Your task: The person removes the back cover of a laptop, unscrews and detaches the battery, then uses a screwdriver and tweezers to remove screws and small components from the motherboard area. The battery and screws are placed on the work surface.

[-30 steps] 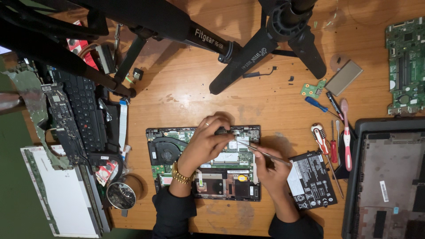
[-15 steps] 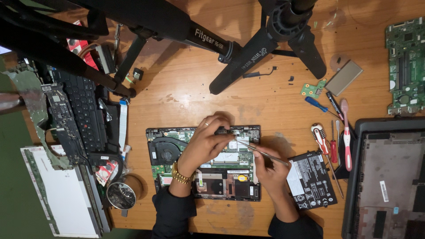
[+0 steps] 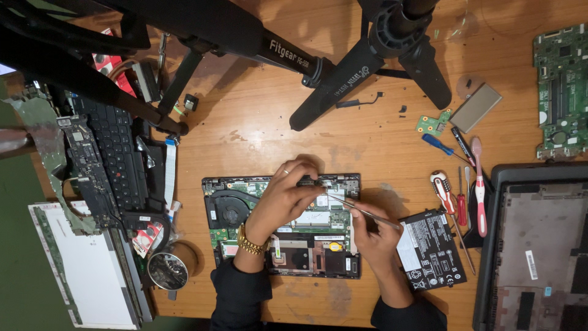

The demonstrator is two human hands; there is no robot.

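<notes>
An opened laptop base (image 3: 226,208) lies in the middle of the wooden table, with its green board, black fan and coin cell exposed. My left hand (image 3: 282,199), with a gold watch on the wrist, pinches a small part near the board's top edge. My right hand (image 3: 373,236) grips thin metal tweezers (image 3: 355,208) whose tip points left to the same spot under the left fingers. A flat black battery pack (image 3: 432,248) lies just right of the right hand.
Screwdrivers (image 3: 444,193) and a pink tool (image 3: 479,184) lie to the right beside a grey laptop cover (image 3: 539,245). A green circuit board (image 3: 560,86) sits at far right. Black tripod legs (image 3: 349,79) cross the top. A keyboard (image 3: 119,153), a display panel (image 3: 86,263) and parts crowd the left.
Both hands stay over the laptop board. The tweezers and the left fingers have shifted only slightly.
</notes>
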